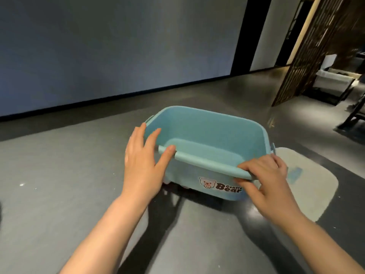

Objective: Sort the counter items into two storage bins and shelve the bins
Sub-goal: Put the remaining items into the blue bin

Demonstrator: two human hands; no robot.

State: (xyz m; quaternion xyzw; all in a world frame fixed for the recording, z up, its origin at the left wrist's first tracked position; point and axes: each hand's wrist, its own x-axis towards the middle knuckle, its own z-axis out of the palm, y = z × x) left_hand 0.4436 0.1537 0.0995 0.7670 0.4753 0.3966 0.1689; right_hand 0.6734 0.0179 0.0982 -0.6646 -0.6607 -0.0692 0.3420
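A light blue plastic storage bin (215,125) with a bear sticker and "Gentle Bear" lettering on its near side stands on small wheels on the grey floor. Nothing lies inside it. My left hand (143,161) is at its near left corner with fingers spread and straight, the thumb touching the near rim. My right hand (265,178) grips the near right corner of the rim, fingers curled over the edge. A pale rounded lid (308,184) lies flat on the floor just right of the bin.
A large grey wall (118,46) runs across the back with a dark baseboard. A dark wooden lattice screen (308,52) stands at the right, with chairs and a table (333,82) behind it. Grey floor (59,175) stretches to the left.
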